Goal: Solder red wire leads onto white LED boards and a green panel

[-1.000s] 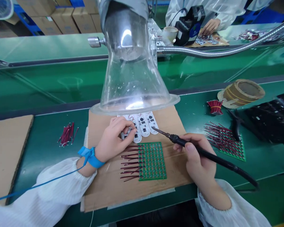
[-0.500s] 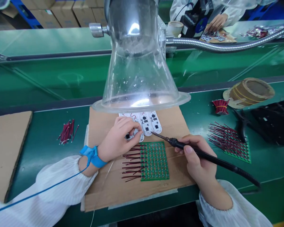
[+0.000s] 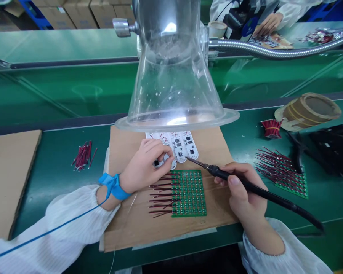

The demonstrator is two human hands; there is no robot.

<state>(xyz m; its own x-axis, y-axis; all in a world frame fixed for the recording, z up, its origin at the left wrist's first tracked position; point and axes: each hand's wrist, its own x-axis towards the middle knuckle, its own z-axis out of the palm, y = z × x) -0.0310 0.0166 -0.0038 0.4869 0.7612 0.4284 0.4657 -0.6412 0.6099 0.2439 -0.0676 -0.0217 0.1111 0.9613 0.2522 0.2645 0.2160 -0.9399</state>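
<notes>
My right hand (image 3: 247, 190) grips a soldering iron (image 3: 218, 172) by its black handle, the tip pointing left at the lower edge of the white circuit boards (image 3: 191, 147). Thumb and fingers pinched, my left hand (image 3: 145, 163) rests over the left part of those boards and hides some of them. A thin solder wire (image 3: 133, 201) trails from under this hand towards the front edge; its end at the fingertips is too small to see. Just below lies a green circuit board panel (image 3: 190, 195) with dark red wires (image 3: 161, 201) sticking out to its left.
A lamp-like clear hood (image 3: 175, 91) hangs over the cardboard sheet (image 3: 131, 232). Loose red wires (image 3: 84, 156) lie left. On the right are a wire bundle (image 3: 271, 128), a second wired green panel (image 3: 291, 186), pliers (image 3: 297, 152) and a tape-wrapped tub (image 3: 308, 110). A co-worker's hand (image 3: 268, 26) works across.
The whole view has shifted slightly, so things sit a little further right. The iron's tip has drawn back slightly from the white boards. My left hand keeps its pinch.
</notes>
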